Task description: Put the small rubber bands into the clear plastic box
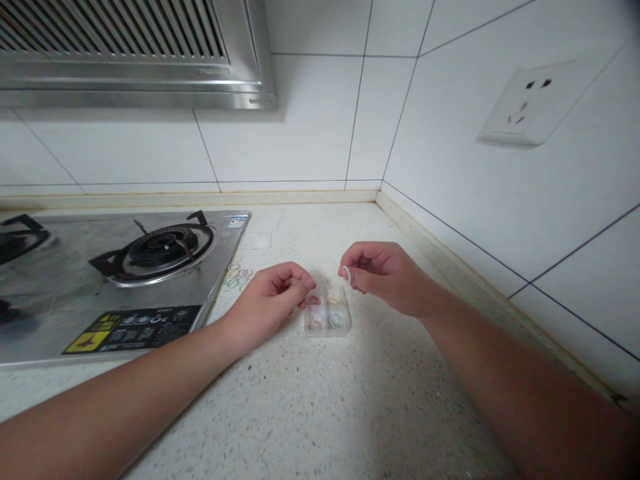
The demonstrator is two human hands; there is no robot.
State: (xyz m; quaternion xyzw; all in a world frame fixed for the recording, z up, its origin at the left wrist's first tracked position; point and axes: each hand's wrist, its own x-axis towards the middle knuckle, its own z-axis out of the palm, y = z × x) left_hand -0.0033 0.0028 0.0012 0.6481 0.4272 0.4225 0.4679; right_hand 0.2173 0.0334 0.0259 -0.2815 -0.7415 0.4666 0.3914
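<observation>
A small clear plastic box (327,321) with compartments sits on the speckled countertop and holds several coloured rubber bands. My right hand (380,273) hovers just above and behind it, fingers curled, pinching a white rubber band (347,274). My left hand (273,297) rests on the counter at the box's left edge, fingers curled in a pinch over its near-left compartment; what it holds, if anything, is hidden. A loose pile of coloured rubber bands (239,272) lies on the counter behind my left hand, beside the stove.
A steel gas stove (115,280) with a black burner (165,247) fills the left side. A range hood (135,53) hangs above it. White tiled walls meet in the corner, with a wall socket (530,100) on the right wall.
</observation>
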